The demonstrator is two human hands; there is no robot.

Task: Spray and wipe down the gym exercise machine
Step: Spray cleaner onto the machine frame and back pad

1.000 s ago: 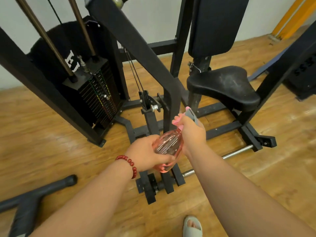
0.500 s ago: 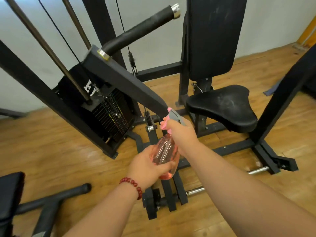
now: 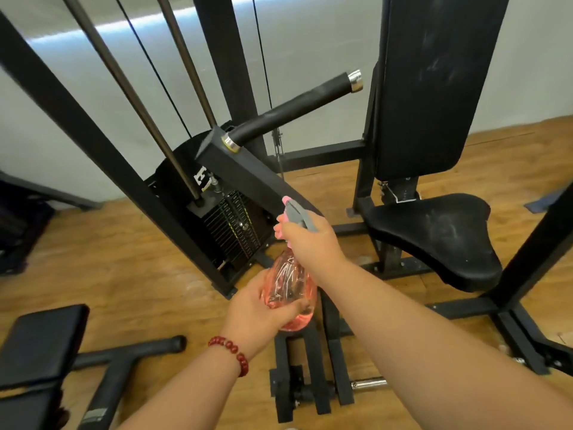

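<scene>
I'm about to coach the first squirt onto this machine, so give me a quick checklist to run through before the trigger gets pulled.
1. Bottle held firmly: ok. The right hand grips the head of the spray bottle and the left hand cups its base.
2. Liquid in the bottle: ok, pink liquid pools at the bottom.
3. Nozzle aimed at the machine: ok, it points toward the slanted black arm close in front.
4. Finger on the trigger: cannot tell, the hand hides it.
5. Cloth ready for wiping: not ok, none is visible.
6. Seat needs cleaning: ok, whitish smears show on it.
</scene>
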